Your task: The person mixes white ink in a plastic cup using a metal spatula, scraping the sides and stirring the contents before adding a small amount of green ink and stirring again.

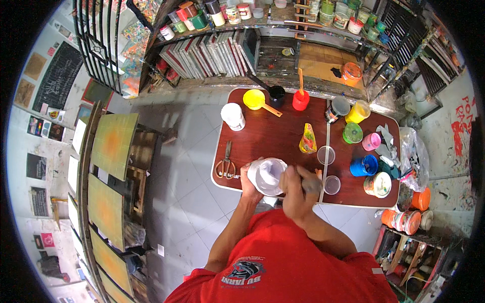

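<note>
My left hand point(248, 186) is wrapped round the side of a white plastic tub point(256, 178) at the near edge of the table. Thick white paint point(272, 171) shows inside it, and the tub tilts a little toward me. Over the tub's right rim is my right hand point(299, 191), closed and slightly smeared by motion; what its fingers grip is hidden. Left of the tub lies a pair of scissors point(227, 162). Two clear round lids point(326, 155) lie to the right, near a colourful crumpled pouch point(307, 139).
On the dark red table point(283, 136) stand a white jar point(233, 117), a yellow pan point(254, 100), a red pot point(300, 100), a blue tub point(364, 165) and several other paint tubs. Crowded shelves point(273, 22) line the back. A rack of boards point(112, 146) stands left.
</note>
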`<move>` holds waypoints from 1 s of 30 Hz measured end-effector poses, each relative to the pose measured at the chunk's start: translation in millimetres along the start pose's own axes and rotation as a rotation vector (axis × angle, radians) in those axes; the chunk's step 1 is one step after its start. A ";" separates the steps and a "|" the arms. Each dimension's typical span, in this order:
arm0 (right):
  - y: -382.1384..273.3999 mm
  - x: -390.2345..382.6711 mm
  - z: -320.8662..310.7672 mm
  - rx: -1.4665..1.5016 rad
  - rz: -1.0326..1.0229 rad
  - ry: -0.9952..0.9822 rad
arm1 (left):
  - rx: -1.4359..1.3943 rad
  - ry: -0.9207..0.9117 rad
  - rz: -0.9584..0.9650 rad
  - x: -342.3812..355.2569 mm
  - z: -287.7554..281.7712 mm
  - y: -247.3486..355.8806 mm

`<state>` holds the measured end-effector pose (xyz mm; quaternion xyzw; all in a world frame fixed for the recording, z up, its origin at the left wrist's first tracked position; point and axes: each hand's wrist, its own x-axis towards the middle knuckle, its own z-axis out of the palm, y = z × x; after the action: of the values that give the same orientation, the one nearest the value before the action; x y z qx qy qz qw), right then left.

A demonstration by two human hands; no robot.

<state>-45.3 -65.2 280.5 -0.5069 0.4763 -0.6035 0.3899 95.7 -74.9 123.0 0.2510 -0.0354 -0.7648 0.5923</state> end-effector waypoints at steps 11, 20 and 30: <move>-49.1 2.5 -8.8 0.185 -0.185 -0.090 | 0.029 0.081 0.076 11.0 0.0 2.7; -66.6 3.8 -16.7 0.528 -0.175 -0.230 | -0.007 0.008 -0.010 0.9 -1.2 2.6; -62.5 38.2 -25.8 0.201 -0.458 -0.564 | 0.419 -0.086 -0.310 -27.1 15.3 31.2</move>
<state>-76.9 -81.9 349.5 -0.7057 0.1627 -0.5554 0.4087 121.6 -62.8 156.5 0.3378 -0.1791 -0.8325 0.4010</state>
